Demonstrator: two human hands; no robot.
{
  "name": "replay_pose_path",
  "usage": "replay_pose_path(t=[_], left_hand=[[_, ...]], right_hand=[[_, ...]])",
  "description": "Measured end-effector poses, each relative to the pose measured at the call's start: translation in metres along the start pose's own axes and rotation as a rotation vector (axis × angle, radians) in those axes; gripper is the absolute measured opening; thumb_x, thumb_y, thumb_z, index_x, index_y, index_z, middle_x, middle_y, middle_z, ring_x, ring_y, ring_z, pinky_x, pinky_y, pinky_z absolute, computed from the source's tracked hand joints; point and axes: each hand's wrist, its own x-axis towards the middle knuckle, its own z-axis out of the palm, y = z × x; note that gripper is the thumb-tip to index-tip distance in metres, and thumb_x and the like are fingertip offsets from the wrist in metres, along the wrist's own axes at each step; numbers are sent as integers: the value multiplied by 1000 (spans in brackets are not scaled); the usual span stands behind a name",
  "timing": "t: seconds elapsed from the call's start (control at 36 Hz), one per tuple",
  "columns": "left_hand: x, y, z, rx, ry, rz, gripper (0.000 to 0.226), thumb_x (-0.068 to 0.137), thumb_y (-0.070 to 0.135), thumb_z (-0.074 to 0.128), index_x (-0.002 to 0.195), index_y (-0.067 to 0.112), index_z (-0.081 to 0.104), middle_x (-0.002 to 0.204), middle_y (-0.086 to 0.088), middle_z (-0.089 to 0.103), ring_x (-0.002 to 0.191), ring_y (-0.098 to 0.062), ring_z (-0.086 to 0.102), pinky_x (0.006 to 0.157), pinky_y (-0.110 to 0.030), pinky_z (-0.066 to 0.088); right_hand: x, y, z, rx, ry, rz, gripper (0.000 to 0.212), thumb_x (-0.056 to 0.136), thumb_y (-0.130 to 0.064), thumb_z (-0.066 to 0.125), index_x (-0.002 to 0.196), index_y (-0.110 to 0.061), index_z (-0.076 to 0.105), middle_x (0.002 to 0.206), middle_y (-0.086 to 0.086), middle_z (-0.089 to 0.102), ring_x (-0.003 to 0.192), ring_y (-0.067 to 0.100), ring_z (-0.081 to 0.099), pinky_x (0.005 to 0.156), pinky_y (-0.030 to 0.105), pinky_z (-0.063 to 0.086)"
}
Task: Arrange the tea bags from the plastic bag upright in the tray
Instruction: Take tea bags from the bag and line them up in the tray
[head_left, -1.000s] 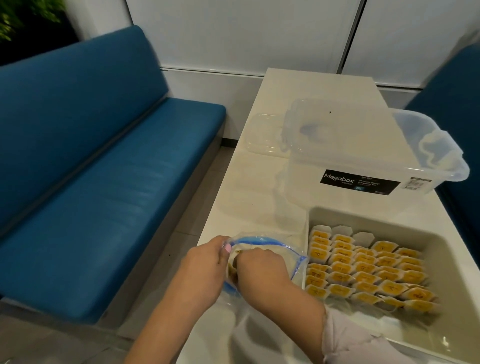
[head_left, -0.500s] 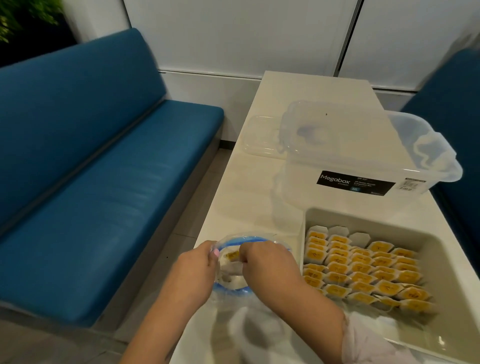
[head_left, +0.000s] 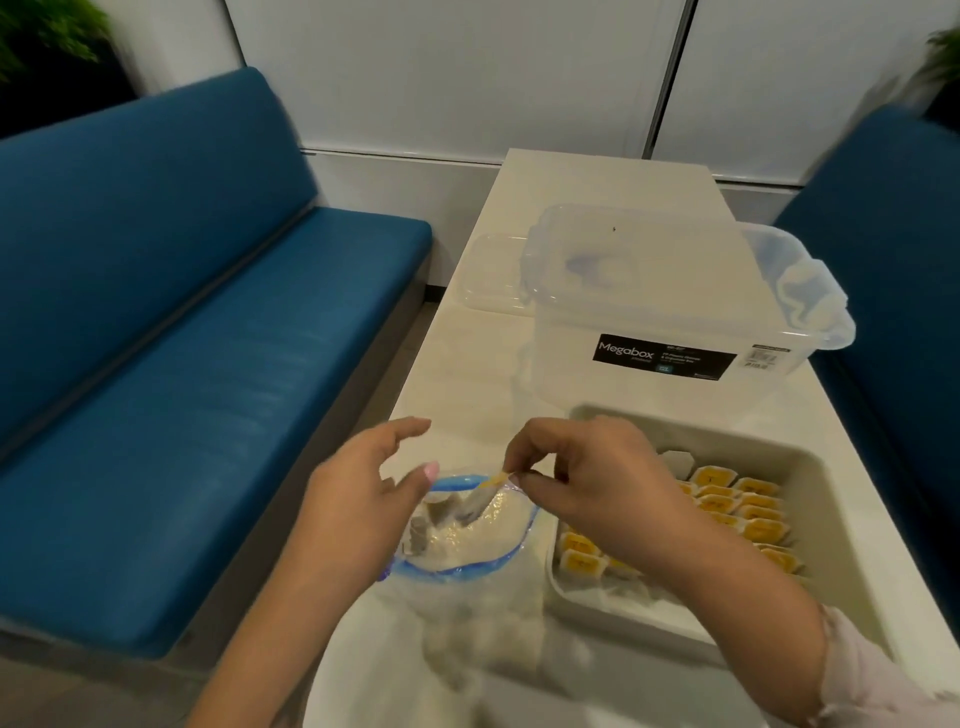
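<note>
A clear plastic bag with a blue zip rim lies open on the table's front left, with more tea bags inside. My right hand pinches one tea bag by its yellow tag, just above the bag's mouth. My left hand holds the bag's left rim, thumb on the rim and fingers spread. The grey tray stands to the right, with several yellow-tagged tea bags standing upright in rows; my right wrist covers part of them.
A clear Megabox storage box stands behind the tray, its lid lying at its left. Blue benches run along both sides of the narrow white table. The table's left edge is close to the bag.
My right hand has come out of the bag and risen with a tea bag pinched in it. My left hand has loosened its fingers at the rim. The camera has tilted up slightly.
</note>
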Motion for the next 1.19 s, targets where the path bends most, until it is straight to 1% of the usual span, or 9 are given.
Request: replay_pose_path(t=[0.06, 0.14, 0.25, 0.39, 0.53, 0.69, 0.89, 1.06, 1.19], left_hand=[[-3, 12, 3, -139, -16, -27, 25, 89, 38, 57, 114, 41, 58, 116, 21, 58, 108, -2, 57, 85, -19, 46], [-10, 27, 13, -481, -238, -231, 41, 79, 54, 45, 109, 31, 62, 110, 9, 68, 98, -11, 66, 84, -31, 55], [-20, 40, 30, -929, -569, -481, 48, 79, 42, 47, 111, 12, 66, 109, -9, 70, 85, -20, 70, 71, -34, 57], [-26, 50, 53, -1140, -549, -471, 33, 79, 18, 54, 109, 7, 63, 87, -7, 72, 69, -13, 70, 59, -24, 58], [-23, 50, 70, -1083, -411, -420, 19, 87, 9, 55, 105, 9, 61, 89, -5, 73, 72, -11, 70, 62, -23, 56], [-25, 57, 86, -1067, -349, -399, 19, 83, 8, 59, 102, 11, 61, 88, -4, 73, 72, -11, 69, 60, -21, 54], [-30, 63, 102, -1036, -369, -358, 28, 69, 7, 67, 97, 8, 62, 91, -8, 71, 78, -14, 69, 62, -21, 57], [-31, 56, 109, -557, -329, -114, 26, 75, 6, 75, 93, 23, 70, 87, 3, 74, 84, -14, 68, 73, -30, 54], [-30, 50, 111, -49, -164, 85, 43, 77, 10, 75, 105, 41, 63, 103, 23, 62, 94, 4, 56, 78, -9, 45]], right_hand=[[-4, 2, -6, -26, 55, -82, 12, 84, -22, 66, 85, -33, 68, 65, -51, 45, 65, 7, 49, 61, 9, 29], [-12, 10, -8, -37, 228, -193, 9, 80, -26, 66, 83, -34, 66, 56, -35, 50, 63, 13, 45, 63, 8, 31], [-21, 23, -10, 9, 301, -227, 12, 80, -39, 53, 89, -38, 61, 77, -20, 70, 62, 5, 47, 62, 21, 44], [-35, 40, -15, 56, 384, -223, 9, 76, -21, 67, 80, -29, 67, 93, -16, 71, 73, -6, 57, 64, 26, 51], [-49, 58, -11, 193, 390, 67, 22, 84, -15, 70, 98, -31, 69, 91, -23, 68, 74, -6, 58, 71, 19, 50], [-60, 58, -9, 692, 244, 394, 9, 90, -21, 62, 98, -26, 64, 82, -9, 67, 54, -4, 55, 56, 15, 47], [-64, 67, -15, 662, 308, 420, 4, 81, -18, 73, 78, -19, 71, 76, 6, 69, 59, 3, 54, 53, 22, 47], [-73, 75, -25, 523, 288, 359, 12, 77, -13, 77, 73, -23, 72, 72, -4, 68, 55, -4, 52, 58, 17, 43], [-78, 79, -29, 390, 215, 343, 24, 77, -15, 77, 69, -35, 67, 74, -10, 68, 57, -7, 52, 58, 13, 39]])
